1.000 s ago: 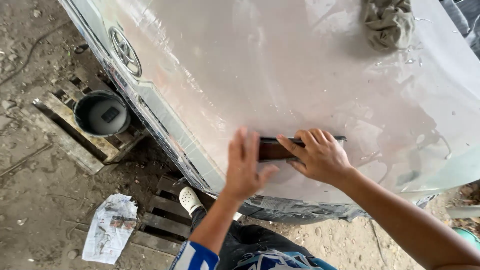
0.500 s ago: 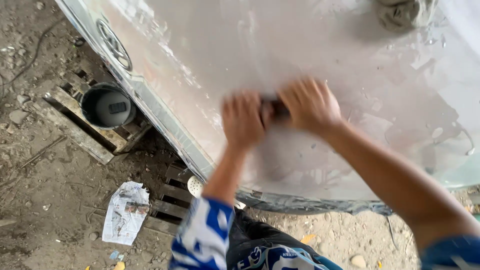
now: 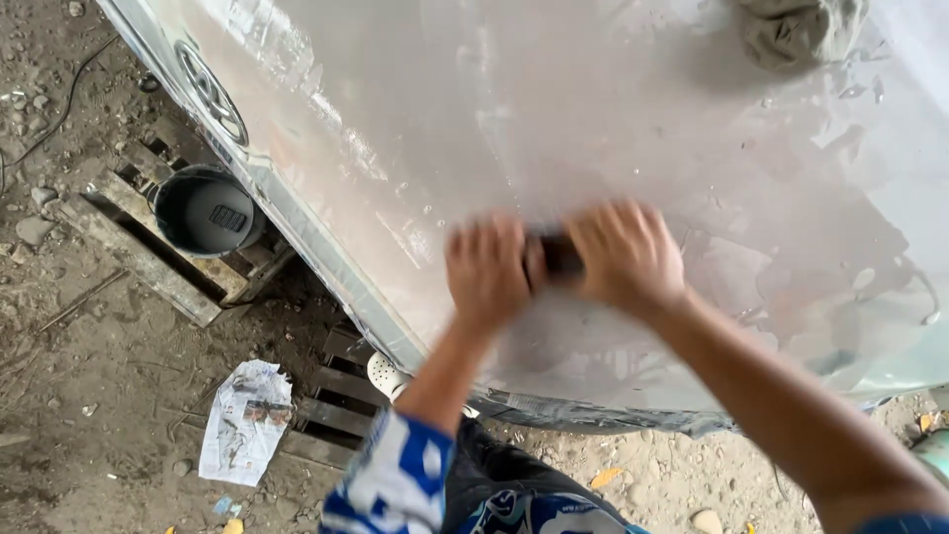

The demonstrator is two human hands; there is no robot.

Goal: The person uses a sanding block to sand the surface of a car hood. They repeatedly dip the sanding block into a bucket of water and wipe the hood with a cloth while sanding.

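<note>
A wet, pale grey car body panel fills the upper right of the head view. My left hand and my right hand both press on a dark sanding block that lies flat on the panel between them. Both hands are blurred by motion. Most of the block is hidden under my fingers. A crumpled grey rag rests on the panel at the top right.
A dark bucket stands on a wooden pallet at the left, on dirt ground. A crumpled newspaper sheet lies on the ground lower left. A white shoe shows on pallet slats under the panel's edge.
Both hands have slid the block back and forth on the panel; they are now blurred. The camera view shifted slightly.
</note>
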